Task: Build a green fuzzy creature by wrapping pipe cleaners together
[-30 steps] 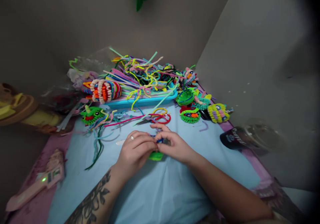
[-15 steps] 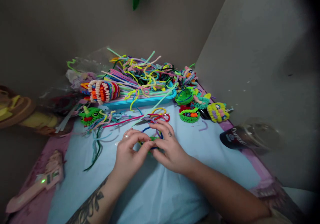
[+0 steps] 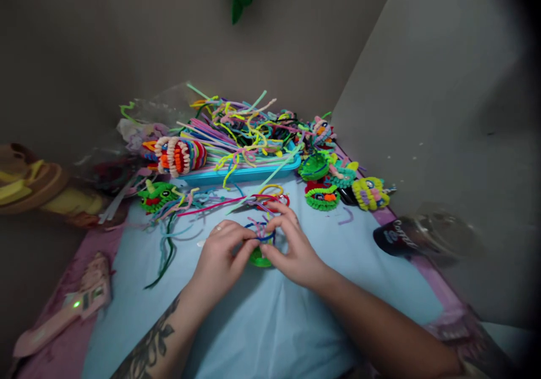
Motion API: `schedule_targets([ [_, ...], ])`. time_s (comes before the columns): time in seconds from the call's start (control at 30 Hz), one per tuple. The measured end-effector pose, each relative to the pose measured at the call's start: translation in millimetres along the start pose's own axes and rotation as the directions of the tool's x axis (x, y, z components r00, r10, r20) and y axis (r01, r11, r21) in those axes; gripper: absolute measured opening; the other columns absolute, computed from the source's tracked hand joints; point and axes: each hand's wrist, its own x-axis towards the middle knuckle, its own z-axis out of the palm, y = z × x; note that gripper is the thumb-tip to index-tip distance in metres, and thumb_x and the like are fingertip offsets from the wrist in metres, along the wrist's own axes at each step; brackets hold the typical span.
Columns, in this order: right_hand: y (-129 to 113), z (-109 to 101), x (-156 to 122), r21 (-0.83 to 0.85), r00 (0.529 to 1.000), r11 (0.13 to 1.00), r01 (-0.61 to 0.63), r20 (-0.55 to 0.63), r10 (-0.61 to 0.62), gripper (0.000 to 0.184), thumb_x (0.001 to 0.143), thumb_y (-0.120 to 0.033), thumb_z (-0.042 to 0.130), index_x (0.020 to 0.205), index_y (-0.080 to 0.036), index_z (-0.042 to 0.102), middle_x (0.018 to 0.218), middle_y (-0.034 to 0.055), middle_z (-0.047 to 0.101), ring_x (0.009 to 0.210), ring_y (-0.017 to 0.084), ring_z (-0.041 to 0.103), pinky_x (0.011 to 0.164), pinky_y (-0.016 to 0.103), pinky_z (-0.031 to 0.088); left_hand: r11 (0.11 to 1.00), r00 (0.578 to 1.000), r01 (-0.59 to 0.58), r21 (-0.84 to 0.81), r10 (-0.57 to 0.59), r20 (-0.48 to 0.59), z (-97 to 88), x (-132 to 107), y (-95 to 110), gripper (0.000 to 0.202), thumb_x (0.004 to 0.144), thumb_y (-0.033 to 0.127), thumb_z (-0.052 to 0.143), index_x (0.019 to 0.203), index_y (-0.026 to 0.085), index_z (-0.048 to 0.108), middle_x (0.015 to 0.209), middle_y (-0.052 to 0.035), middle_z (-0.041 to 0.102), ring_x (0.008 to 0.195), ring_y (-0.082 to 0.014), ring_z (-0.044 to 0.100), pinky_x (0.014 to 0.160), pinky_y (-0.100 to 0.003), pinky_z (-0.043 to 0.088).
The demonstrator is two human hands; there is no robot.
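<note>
Between my hands is a small pipe-cleaner piece (image 3: 261,258), bright green at the bottom with a dark blue loop and pink-purple strands above. My left hand (image 3: 224,255) pinches its left side with thumb and forefinger. On the other side my right hand (image 3: 291,249) grips it near the blue loop, thumb and fingers bent around the edge. The fingertips partly cover the piece, so its exact shape is hidden. Just beyond my fingers lie a red pipe cleaner (image 3: 211,206) and a yellow loop (image 3: 270,189).
A blue tray (image 3: 236,176) heaped with pipe cleaners stands at the back. Finished-looking fuzzy heads flank it, including a striped one (image 3: 180,156), a green one (image 3: 157,196) and a yellow one (image 3: 370,193). A pink glue gun (image 3: 67,317) lies left; a coffee cup (image 3: 397,235) lies right.
The piece has turned in my hands, so more of its green underside and the pink-purple strands show. My fingers have shifted slightly along it; the view moved a little.
</note>
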Motion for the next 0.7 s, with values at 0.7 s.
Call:
schedule_targets([
  [0.7, 6, -4, -1, 0.209, 0.962, 0.939, 0.272, -0.083, -0.26, 0.012, 0.08, -0.015, 0.065, 0.085, -0.026, 0.068, 0.128, 0.0066, 0.047, 0.124, 0.026, 0.045, 0.103, 0.047, 0.039, 0.9, 0.913, 0.326, -0.289, -0.378, -0.15, 12.6, -5, 15, 0.012, 0.084, 0.024, 0.057, 0.076, 0.016, 0.063, 0.071, -0.0006, 0.063, 0.067, -0.0125, 0.058, 0.062, -0.022, 0.044],
])
